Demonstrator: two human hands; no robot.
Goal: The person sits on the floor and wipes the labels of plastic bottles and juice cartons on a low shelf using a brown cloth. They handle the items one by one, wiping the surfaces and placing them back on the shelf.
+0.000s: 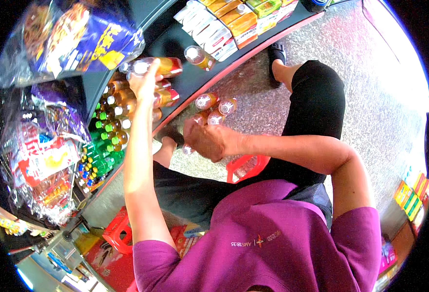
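My left hand [143,82] reaches to the lower shelf and is around a clear-capped bottle with a red and yellow label [168,66]. Similar bottles [167,96] lie just below that hand. Another clear-capped bottle [199,57] stands apart on the dark shelf [167,40], beside the cartons. Above the floor, my right hand [209,142] is blurred, with its back turned up; whether its fingers hold anything is hidden. Several clear-capped bottles [216,107] stand on the floor just beyond it, and one bottle top [187,149] shows beside its fingers.
Cartons [214,36] fill the shelf's upper part. Green-capped bottles [108,127] and green bottles [103,157] stand at its left. Bagged snacks [86,40] hang over the left side. A red plastic stool [249,168] is below my right forearm; red plastic [117,230] is at lower left.
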